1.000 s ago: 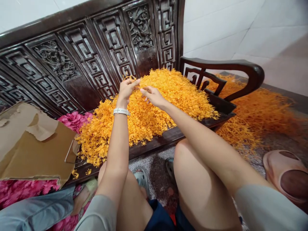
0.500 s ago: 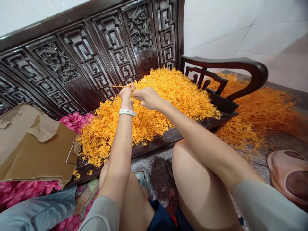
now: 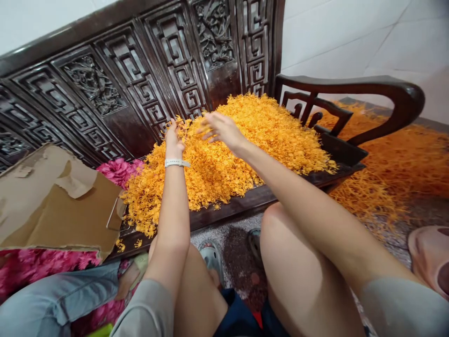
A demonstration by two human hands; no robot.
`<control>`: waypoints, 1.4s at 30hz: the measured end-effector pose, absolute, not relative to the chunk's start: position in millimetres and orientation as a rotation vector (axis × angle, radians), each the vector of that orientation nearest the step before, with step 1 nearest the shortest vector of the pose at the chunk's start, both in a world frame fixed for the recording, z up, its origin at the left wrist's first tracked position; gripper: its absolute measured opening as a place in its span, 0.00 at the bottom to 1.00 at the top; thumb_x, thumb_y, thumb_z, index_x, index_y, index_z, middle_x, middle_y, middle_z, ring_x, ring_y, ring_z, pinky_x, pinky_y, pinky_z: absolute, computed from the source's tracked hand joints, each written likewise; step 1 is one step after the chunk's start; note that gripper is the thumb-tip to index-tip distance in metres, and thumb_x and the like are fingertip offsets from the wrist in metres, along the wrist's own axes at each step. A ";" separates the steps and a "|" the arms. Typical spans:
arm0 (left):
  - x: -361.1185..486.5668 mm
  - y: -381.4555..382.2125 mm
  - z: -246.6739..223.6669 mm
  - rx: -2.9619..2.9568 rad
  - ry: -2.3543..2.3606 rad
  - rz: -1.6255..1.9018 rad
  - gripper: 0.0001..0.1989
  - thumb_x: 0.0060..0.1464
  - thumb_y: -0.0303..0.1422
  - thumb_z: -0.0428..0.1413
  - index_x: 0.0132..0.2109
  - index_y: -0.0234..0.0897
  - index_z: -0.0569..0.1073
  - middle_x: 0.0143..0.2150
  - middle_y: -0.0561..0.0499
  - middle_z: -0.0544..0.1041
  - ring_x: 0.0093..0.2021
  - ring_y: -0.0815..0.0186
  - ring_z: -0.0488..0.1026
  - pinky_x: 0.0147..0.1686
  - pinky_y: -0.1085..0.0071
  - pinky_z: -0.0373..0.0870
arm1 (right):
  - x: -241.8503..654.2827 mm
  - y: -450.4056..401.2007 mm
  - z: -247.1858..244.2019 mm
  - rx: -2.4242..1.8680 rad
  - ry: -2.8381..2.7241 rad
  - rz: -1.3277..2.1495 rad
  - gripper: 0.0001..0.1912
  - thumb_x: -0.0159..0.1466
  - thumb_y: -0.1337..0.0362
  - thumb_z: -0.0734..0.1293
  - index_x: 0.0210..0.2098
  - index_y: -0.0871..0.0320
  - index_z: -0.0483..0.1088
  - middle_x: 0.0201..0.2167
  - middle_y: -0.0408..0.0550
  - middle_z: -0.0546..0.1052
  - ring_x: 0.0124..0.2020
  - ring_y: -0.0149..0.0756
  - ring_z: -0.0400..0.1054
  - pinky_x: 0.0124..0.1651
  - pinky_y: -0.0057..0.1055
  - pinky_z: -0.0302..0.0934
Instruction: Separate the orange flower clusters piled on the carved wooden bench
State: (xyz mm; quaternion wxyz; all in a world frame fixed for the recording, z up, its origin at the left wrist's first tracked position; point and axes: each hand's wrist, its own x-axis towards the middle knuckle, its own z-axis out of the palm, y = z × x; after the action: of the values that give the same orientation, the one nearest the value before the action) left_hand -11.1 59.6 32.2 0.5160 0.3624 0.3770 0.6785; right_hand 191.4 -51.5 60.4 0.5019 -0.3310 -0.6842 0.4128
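My left hand (image 3: 174, 140), with a white band (image 3: 176, 163) at its wrist, is raised over the far left part of a heap of yellow-orange plastic flower pieces (image 3: 273, 135). Between its thumb and fingers sits a small orange flower piece (image 3: 181, 125), partly hidden against the heap. To the right, my right hand (image 3: 224, 131) hovers above the heap with its fingers stretched out and slightly blurred. Nothing shows in it. The two hands are apart. The heap covers much of a dark carved wooden bench (image 3: 224, 206).
A torn cardboard box (image 3: 84, 210) stands at the left, with pink artificial flowers (image 3: 117, 171) behind it and more below. Another person's jeans-clad leg (image 3: 66, 290) is at lower left. Beyond the bench's armrest (image 3: 379, 84) lies a pile of orange stems (image 3: 403, 164).
My hands have separated; the right one has opened and moved off the left. The orange piece at my left hand now looks bunched rather than a straight strand. The view has shifted slightly.
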 end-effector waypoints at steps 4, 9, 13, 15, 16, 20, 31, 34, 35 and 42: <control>-13.4 57.7 41.3 0.800 0.871 1.701 0.21 0.60 0.53 0.67 0.39 0.40 0.75 0.42 0.47 0.80 0.44 0.63 0.79 0.40 0.72 0.73 | 227.6 -5.5 26.5 -1.337 -1.448 0.657 0.14 0.74 0.57 0.63 0.35 0.57 0.68 0.35 0.50 0.74 0.42 0.42 0.70 0.51 0.38 0.63; -9.4 59.6 50.1 0.870 0.782 1.699 0.19 0.61 0.49 0.68 0.37 0.39 0.75 0.41 0.46 0.80 0.46 0.62 0.80 0.41 0.72 0.76 | 237.7 -0.5 10.7 -1.439 -1.409 0.455 0.13 0.69 0.61 0.66 0.29 0.59 0.73 0.27 0.48 0.72 0.36 0.41 0.69 0.50 0.41 0.64; 3.4 55.0 54.4 0.961 0.742 1.667 0.20 0.58 0.50 0.70 0.36 0.38 0.76 0.40 0.45 0.81 0.46 0.61 0.81 0.40 0.71 0.77 | 229.9 4.4 6.9 -1.369 -1.373 0.337 0.17 0.60 0.68 0.72 0.49 0.60 0.76 0.49 0.57 0.78 0.50 0.47 0.72 0.57 0.44 0.67; 11.6 50.3 54.7 1.000 0.736 1.654 0.21 0.57 0.51 0.70 0.37 0.38 0.77 0.40 0.45 0.81 0.48 0.59 0.81 0.40 0.70 0.78 | 223.1 4.6 8.5 -1.340 -1.424 0.311 0.18 0.63 0.65 0.71 0.52 0.60 0.75 0.51 0.59 0.78 0.53 0.49 0.72 0.60 0.48 0.66; 15.7 47.9 54.5 1.012 0.730 1.644 0.21 0.58 0.51 0.70 0.37 0.38 0.77 0.41 0.44 0.81 0.49 0.58 0.81 0.42 0.70 0.78 | 219.2 3.5 10.3 -1.325 -1.461 0.313 0.15 0.66 0.63 0.69 0.50 0.61 0.76 0.51 0.60 0.78 0.53 0.50 0.73 0.61 0.49 0.66; 28.4 43.3 52.3 1.039 0.669 1.605 0.19 0.57 0.47 0.71 0.39 0.38 0.76 0.44 0.44 0.82 0.56 0.56 0.79 0.49 0.66 0.78 | 204.9 -6.8 20.2 -1.306 -1.552 0.407 0.21 0.74 0.53 0.62 0.47 0.63 0.78 0.54 0.65 0.79 0.59 0.54 0.73 0.68 0.53 0.61; 51.1 44.3 43.5 1.138 0.652 1.562 0.17 0.50 0.17 0.67 0.37 0.39 0.69 0.43 0.49 0.81 0.44 0.65 0.79 0.47 0.68 0.75 | 191.5 -18.6 20.5 -1.272 -1.608 0.532 0.22 0.70 0.43 0.68 0.33 0.54 0.64 0.30 0.47 0.73 0.36 0.42 0.70 0.46 0.40 0.65; 54.4 41.7 39.9 1.140 0.694 1.513 0.20 0.46 0.15 0.66 0.37 0.39 0.66 0.39 0.52 0.80 0.41 0.67 0.78 0.43 0.72 0.73 | 191.9 -13.6 15.8 -1.188 -1.600 0.656 0.17 0.72 0.55 0.66 0.31 0.53 0.59 0.28 0.43 0.69 0.33 0.37 0.68 0.39 0.35 0.63; 55.1 41.2 38.8 1.138 0.698 1.497 0.21 0.45 0.14 0.67 0.36 0.39 0.65 0.39 0.52 0.79 0.41 0.67 0.78 0.42 0.73 0.72 | 191.5 -12.7 15.2 -1.156 -1.574 0.730 0.15 0.73 0.57 0.65 0.32 0.53 0.59 0.28 0.42 0.69 0.31 0.36 0.68 0.37 0.34 0.63; 62.9 39.4 37.3 1.048 0.675 1.455 0.25 0.41 0.11 0.67 0.35 0.39 0.62 0.40 0.53 0.76 0.36 0.69 0.75 0.39 0.73 0.70 | 184.2 -19.9 18.1 -1.094 -1.330 1.079 0.21 0.69 0.47 0.72 0.40 0.53 0.60 0.38 0.44 0.71 0.31 0.31 0.68 0.30 0.30 0.64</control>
State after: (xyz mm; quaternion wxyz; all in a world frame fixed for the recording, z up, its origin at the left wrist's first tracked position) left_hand 62.9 39.4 37.3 0.5752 0.4474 0.2881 0.6213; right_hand 184.2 -19.9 18.1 0.5267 -0.4576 -0.5565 0.4512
